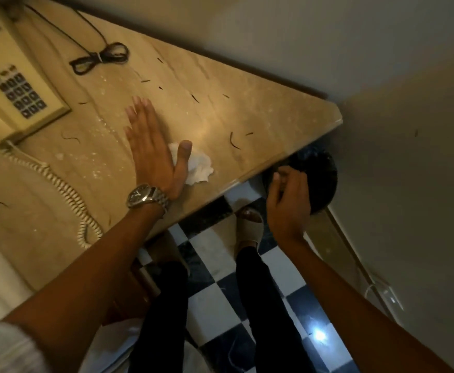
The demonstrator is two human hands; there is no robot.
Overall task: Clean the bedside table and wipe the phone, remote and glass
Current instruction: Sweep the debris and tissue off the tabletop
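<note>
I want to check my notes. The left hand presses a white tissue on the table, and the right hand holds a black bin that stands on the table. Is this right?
Only the place of the bin is wrong. In the head view the right hand holds it below the edge of the table, not on it. The left hand does press the tissue on the table.

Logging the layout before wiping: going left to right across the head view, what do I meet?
Beige phone → bundled black cable → left hand → white tissue → right hand, gripping the black bin.
</note>
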